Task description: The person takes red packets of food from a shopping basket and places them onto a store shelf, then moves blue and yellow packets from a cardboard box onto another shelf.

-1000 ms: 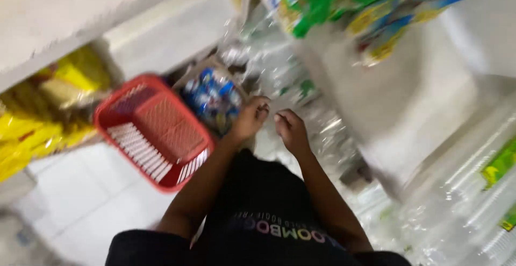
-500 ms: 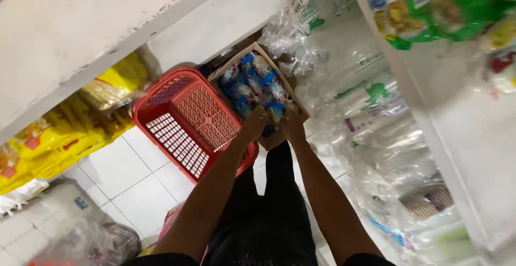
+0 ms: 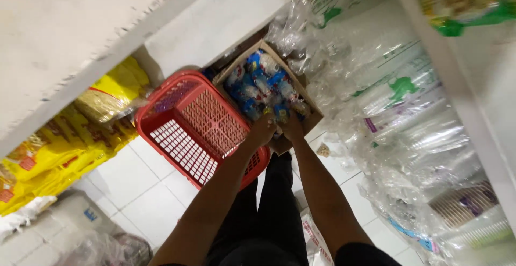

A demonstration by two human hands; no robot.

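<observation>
Both arms reach down to a brown cardboard box (image 3: 232, 68) on the floor, filled with several small blue and white packets (image 3: 263, 86). My left hand (image 3: 262, 130) rests at the box's near edge, fingers curled among the packets. My right hand (image 3: 293, 126) is beside it, touching the packets at the same edge. Whether either hand grips a packet is hidden by the fingers and blur. An empty red plastic basket (image 3: 188, 131) stands on the floor, touching the box's left side.
A white shelf board (image 3: 80, 34) juts out at upper left above yellow packages (image 3: 64, 147). Stacks of clear plastic cups in bags (image 3: 408, 131) fill the right side. White tiled floor (image 3: 140, 196) lies below the basket. My dark trousers (image 3: 269, 217) are in the foreground.
The view has tilted and moved closer to the floor. Both hands have gone from hovering near the box to reaching into its near edge. The basket stays beside the box.
</observation>
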